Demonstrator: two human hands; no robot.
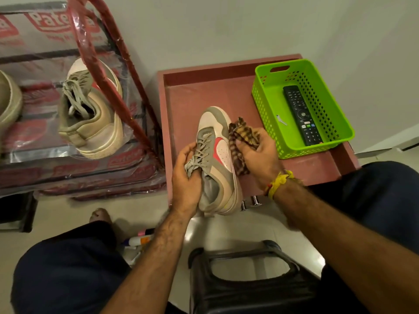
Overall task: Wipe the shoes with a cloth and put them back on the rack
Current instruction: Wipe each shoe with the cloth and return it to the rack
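A beige and white sneaker [218, 152] with a pink swoosh is held above the maroon tray-like table [204, 87]. My left hand [187, 177] grips it at the laces and collar. My right hand [260, 152] holds a brown striped cloth [240, 137] bunched against the sneaker's right side. The matching sneaker [93, 114] stands on the red shoe rack [106, 64] at the left, toe pointing away. The edge of another pale shoe [9, 103] shows at the far left of the rack.
A green plastic basket [328, 87] on the table holds a black remote [301, 114] and a small key. A black stool [249, 279] stands between my knees. Bottles [140, 240] lie on the floor by my left leg. The wall is close behind.
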